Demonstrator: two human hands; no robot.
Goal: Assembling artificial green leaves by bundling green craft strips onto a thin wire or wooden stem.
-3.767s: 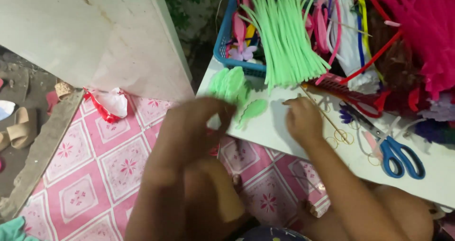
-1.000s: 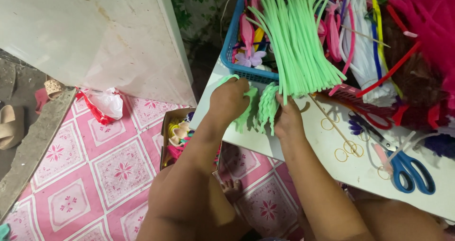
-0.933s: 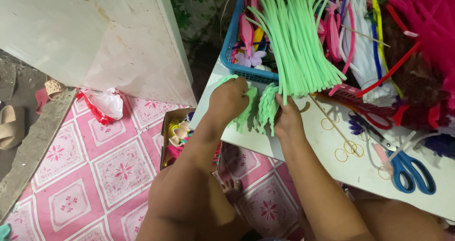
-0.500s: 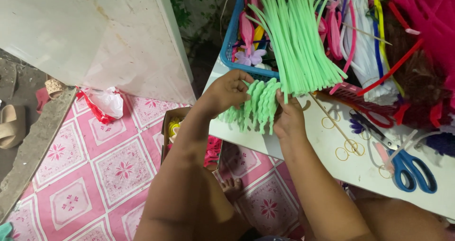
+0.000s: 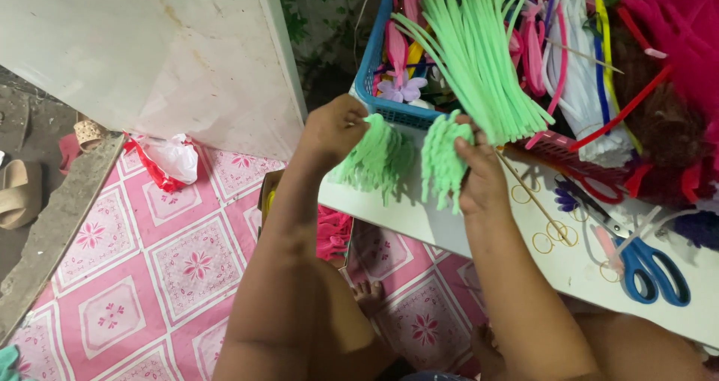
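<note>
My left hand (image 5: 333, 130) holds a bunch of light green pipe-cleaner pieces (image 5: 374, 160) above the near edge of the white table (image 5: 419, 216). My right hand (image 5: 479, 175) holds a second light green bunch (image 5: 442, 153) a little to the right; the two bunches hang apart. Just behind them, a thick bundle of long light green pipe cleaners (image 5: 475, 48) leans out of a blue plastic basket (image 5: 374, 66).
Blue-handled scissors (image 5: 648, 265), thin gold rings (image 5: 543, 239) and a wooden skewer lie on the table at right. White, pink, red and magenta pipe cleaners (image 5: 659, 22) fill the back right. A pink patterned mat (image 5: 150, 269) covers the floor; a white board (image 5: 135, 52) leans at left.
The green pieces, held together as one clump a second ago, are now split into two bunches, with my left hand moved left and up away from my right.
</note>
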